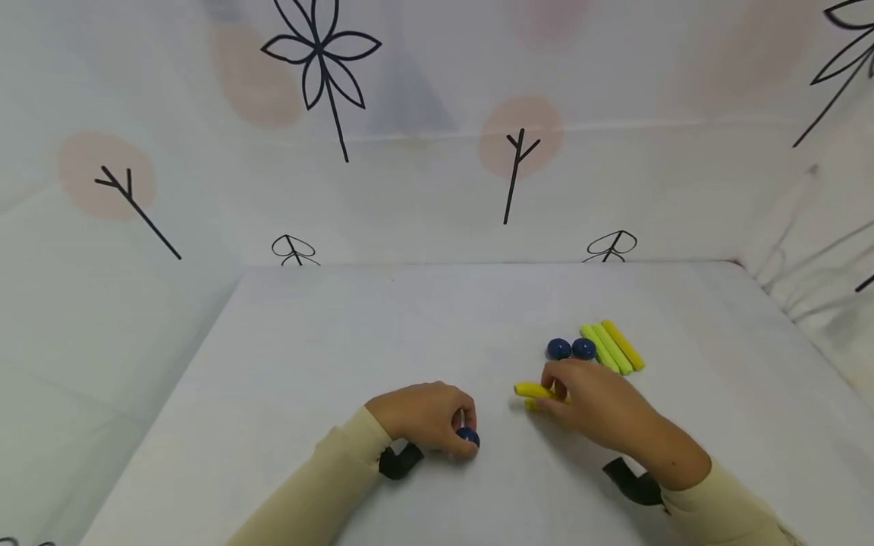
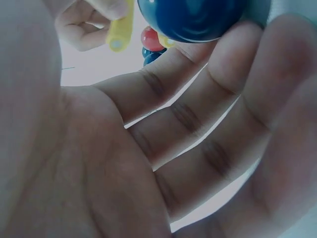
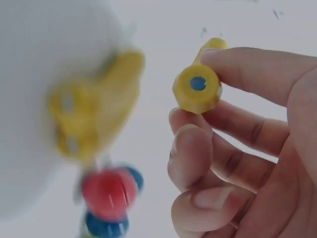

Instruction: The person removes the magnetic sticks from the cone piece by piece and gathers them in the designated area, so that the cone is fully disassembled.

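My left hand holds a shiny dark blue ball between thumb and fingers, low over the white table. In the left wrist view the blue ball sits at the fingertips. To its right, my right hand pinches a short yellow rod between thumb and fingers. The right wrist view shows this yellow rod end-on, with a round blue-grey spot in its end. Beneath it lies more yellow rod, partly covered by the hand. A red ball, hidden in the head view, lies near that hand.
Two blue balls lie just beyond my right hand. Beside them, yellow-green rods and a yellow rod lie side by side. A white cloth wall with plant drawings stands behind the table.
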### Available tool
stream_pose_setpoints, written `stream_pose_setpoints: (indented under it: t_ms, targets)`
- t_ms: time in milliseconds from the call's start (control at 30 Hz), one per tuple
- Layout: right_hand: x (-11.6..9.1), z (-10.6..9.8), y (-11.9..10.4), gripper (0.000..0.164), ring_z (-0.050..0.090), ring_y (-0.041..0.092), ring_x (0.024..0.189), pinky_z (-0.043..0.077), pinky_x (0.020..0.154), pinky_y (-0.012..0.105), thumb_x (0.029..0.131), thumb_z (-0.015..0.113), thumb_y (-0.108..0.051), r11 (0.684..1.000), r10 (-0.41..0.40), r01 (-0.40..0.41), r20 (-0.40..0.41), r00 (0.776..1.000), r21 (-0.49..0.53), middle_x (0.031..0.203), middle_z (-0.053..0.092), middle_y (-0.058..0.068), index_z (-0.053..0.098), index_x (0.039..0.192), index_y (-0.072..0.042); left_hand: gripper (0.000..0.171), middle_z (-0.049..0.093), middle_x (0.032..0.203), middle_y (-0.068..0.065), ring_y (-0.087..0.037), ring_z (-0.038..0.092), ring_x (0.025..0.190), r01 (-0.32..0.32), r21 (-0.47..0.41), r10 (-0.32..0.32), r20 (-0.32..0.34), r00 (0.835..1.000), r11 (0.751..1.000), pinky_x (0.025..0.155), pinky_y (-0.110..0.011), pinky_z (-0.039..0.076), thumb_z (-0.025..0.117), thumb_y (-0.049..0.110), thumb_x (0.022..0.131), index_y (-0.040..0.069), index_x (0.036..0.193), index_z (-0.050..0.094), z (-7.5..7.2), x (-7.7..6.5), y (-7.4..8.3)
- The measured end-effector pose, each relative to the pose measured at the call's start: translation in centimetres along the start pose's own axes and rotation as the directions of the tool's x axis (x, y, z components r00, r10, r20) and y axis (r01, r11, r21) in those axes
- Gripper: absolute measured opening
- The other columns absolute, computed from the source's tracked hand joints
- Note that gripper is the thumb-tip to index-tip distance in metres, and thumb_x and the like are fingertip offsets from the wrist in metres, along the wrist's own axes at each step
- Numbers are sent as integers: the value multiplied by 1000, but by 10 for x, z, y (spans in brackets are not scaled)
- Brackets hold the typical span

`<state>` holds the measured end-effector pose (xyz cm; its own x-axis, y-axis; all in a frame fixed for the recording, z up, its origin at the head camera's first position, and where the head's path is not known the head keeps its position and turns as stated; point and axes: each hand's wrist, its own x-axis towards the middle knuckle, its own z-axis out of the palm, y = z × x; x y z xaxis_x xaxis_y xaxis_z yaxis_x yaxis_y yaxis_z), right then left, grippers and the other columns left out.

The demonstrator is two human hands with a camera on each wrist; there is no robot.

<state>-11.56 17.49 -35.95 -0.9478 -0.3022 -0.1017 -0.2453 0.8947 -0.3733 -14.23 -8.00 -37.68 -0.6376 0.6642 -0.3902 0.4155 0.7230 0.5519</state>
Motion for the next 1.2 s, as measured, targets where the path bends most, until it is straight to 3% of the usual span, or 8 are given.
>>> stream_pose_setpoints:
  t_ms: [100, 233, 500, 767, 1000, 1200]
  targets:
    - [-5, -8, 10, 20, 49, 11, 67, 43, 55, 23, 88, 77, -29, 999, 25, -23, -40, 999, 40, 81, 61, -4, 68, 98, -14, 15, 60, 76, 11, -4, 54, 69, 9, 6, -9, 2, 1000, 1000, 62, -23, 44, 77, 36, 81, 28, 84, 65, -1, 0, -1]
    - [-9, -3, 16, 21, 49, 12, 66, 42, 54, 23, 86, 79, -27, 997, 37, -36, -14, 999, 68, 80, 61, -5, 68, 99, -14, 14, 60, 75, 11, -4, 55, 68, 14, 0, -14, 2, 1000, 1000, 62, -23, 45, 76, 36, 82, 28, 83, 65, -1, 1, -2]
    - [-9, 19, 9, 22, 49, 11, 68, 42, 60, 25, 81, 83, -27, 998, 55, -55, 58, 997, -2, 74, 56, -7, 69, 94, -18, 15, 61, 74, 11, -4, 55, 68, 13, -4, -13, -2, 1000, 1000, 62, -22, 45, 76, 36, 81, 28, 84, 64, 1, 2, -2]
    - [-10, 24, 3, 23, 48, 12, 66, 43, 59, 26, 79, 85, -27, 995, 47, -44, 40, 998, -91, 73, 56, -7, 67, 90, -16, 15, 61, 76, 11, -4, 54, 68, 13, 0, -13, -11, 1000, 1000, 62, -23, 45, 76, 37, 82, 27, 85, 65, 1, 2, 0]
    - [-10, 31, 7, 26, 48, 12, 66, 44, 60, 27, 78, 85, -27, 993, 56, -50, 54, 997, -104, 74, 56, -6, 65, 89, -17, 15, 60, 76, 11, -4, 54, 68, 16, -2, -16, -8, 1000, 1000, 62, -23, 45, 76, 38, 82, 28, 84, 65, 3, 3, 2]
    - [-10, 25, 9, 33, 49, 12, 66, 44, 59, 27, 77, 86, -35, 994, 51, -45, 58, 997, -99, 76, 57, -6, 62, 90, -17, 14, 61, 76, 11, -4, 55, 66, -31, -13, 30, -55, 998, 999, 62, -22, 45, 73, 39, 87, 28, 90, 64, 3, 9, -1]
